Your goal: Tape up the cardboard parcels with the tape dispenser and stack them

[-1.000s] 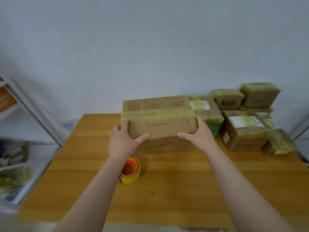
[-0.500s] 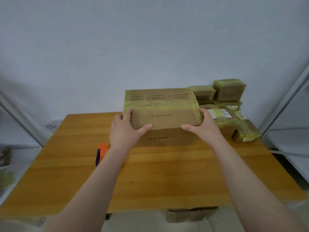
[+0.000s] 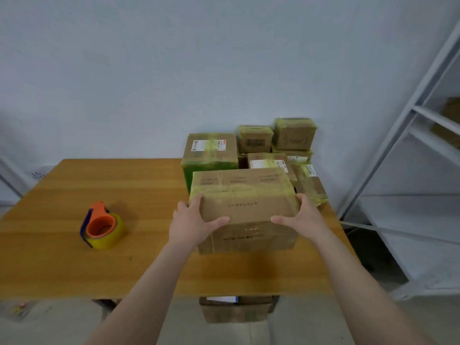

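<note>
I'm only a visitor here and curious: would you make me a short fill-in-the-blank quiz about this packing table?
1. The left hand and right hand grip the big box, which is made of ____.
2. The tape dispenser has a body coloured ____.
3. It lies on the table to the ____ of the big box.
4. The taped parcels are piled behind the box, against the ____.
Missing words: cardboard, orange, left, wall.
</note>
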